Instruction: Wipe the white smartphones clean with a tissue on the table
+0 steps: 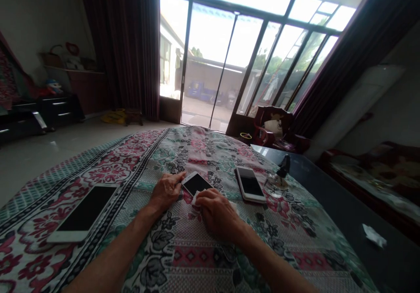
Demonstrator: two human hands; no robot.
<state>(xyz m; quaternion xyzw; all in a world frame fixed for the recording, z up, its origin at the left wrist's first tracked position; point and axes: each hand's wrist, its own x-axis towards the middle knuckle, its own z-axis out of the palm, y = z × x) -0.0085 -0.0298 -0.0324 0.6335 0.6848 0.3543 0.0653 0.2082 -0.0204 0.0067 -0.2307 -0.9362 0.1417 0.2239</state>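
A white-framed phone (pixel 196 182) lies face up on a floral cloth (pixel 183 249) in the middle. My left hand (pixel 166 191) rests at its left edge, fingers curled, steadying the phone with fingertip and thumb. My right hand (pixel 216 213) is closed over a white wipe (pixel 197 198), pressing it on the phone's near corner. A second white phone (pixel 250 184) lies to the right. A larger white phone (pixel 83 214) lies at the left.
A small glass bottle with a dark spray top (pixel 278 179) stands by the cloth's right edge. A crumpled white scrap (pixel 374 235) lies on the dark table (pixel 344 214) at right. Chairs, a sofa and glass doors stand beyond.
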